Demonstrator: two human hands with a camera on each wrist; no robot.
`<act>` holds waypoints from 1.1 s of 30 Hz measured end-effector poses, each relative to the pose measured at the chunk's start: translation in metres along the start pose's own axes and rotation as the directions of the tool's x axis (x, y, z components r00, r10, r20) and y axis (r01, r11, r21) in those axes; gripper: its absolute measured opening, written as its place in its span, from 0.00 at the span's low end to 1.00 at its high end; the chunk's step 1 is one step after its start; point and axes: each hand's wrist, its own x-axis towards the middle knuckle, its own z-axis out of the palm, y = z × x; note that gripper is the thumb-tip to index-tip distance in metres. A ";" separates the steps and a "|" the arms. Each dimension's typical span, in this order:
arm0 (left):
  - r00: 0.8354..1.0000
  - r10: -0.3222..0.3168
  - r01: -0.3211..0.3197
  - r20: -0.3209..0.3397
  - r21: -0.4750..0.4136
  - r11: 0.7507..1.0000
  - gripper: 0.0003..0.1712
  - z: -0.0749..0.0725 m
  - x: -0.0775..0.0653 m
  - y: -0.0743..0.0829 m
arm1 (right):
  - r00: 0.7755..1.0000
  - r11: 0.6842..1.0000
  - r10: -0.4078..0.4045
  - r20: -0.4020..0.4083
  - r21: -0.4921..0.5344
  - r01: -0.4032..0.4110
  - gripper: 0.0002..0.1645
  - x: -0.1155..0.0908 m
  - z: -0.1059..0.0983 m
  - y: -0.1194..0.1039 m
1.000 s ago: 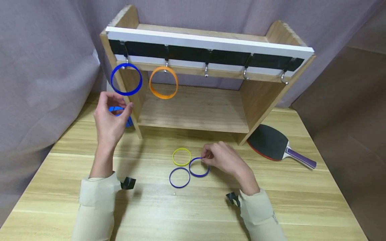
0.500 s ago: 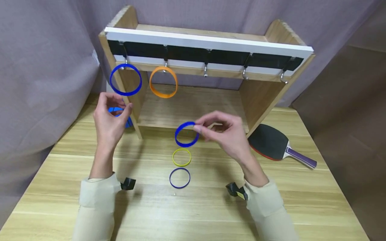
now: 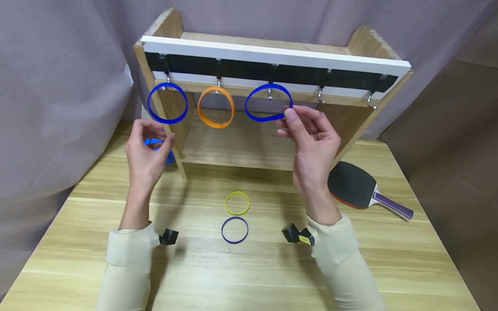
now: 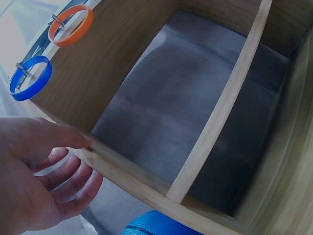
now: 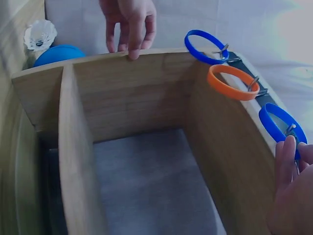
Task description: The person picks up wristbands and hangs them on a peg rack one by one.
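My right hand pinches a blue silicone wristband between thumb and fingers at its lower right. This band surrounds the tip of the middle metal hook, and the right wrist view shows the hook poking through it. With my left hand I grip the left side panel of a wooden shelf unit, thumb on its front edge. Another blue wristband hangs on the leftmost hook, an orange wristband on the second. On the table lie a yellow wristband and a dark blue wristband.
Two bare hooks, including the far right hook, follow along the white rail. A table tennis bat lies right of the shelf. Behind its left side are a blue rounded object and a clear glass dish. Grey curtains hang behind.
My right hand has picked up a blue wristband from the table and raised it to the middle hook. My left hand has stayed on the side panel.
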 end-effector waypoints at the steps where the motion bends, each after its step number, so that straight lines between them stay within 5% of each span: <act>1: 1.000 0.001 -0.001 0.000 0.000 1.000 0.18 0.000 0.000 0.000 | 1.000 1.000 0.011 -0.011 0.003 -0.011 0.12 0.000 -0.001 0.001; 7: 1.000 0.000 0.000 -0.002 -0.004 1.000 0.19 0.000 0.001 0.000 | 0.994 0.995 0.093 -0.058 0.036 -0.091 0.14 -0.002 -0.007 0.004; 16: 1.000 -0.007 0.007 0.003 -0.005 1.000 0.18 0.000 0.000 0.001 | 0.992 0.994 0.112 -0.062 -0.009 -0.113 0.14 -0.004 -0.012 0.006; 26: 1.000 -0.001 0.001 0.003 -0.009 1.000 0.19 0.000 0.001 0.000 | 0.978 0.952 0.207 -0.005 -0.229 -0.203 0.21 -0.019 -0.030 0.007; 28: 1.000 0.000 0.000 0.001 -0.012 1.000 0.19 0.000 0.001 0.000 | 0.955 0.908 0.295 0.041 -0.322 -0.267 0.22 -0.028 -0.038 0.012; 30: 1.000 0.001 -0.001 0.002 -0.010 1.000 0.19 0.000 0.001 0.000 | 0.894 0.823 0.433 0.113 -0.456 -0.340 0.21 -0.038 -0.047 0.018; 33: 1.000 0.001 -0.001 0.003 -0.009 1.000 0.19 0.000 0.001 0.000 | 0.716 0.611 0.664 0.216 -0.708 -0.354 0.18 -0.053 -0.057 0.027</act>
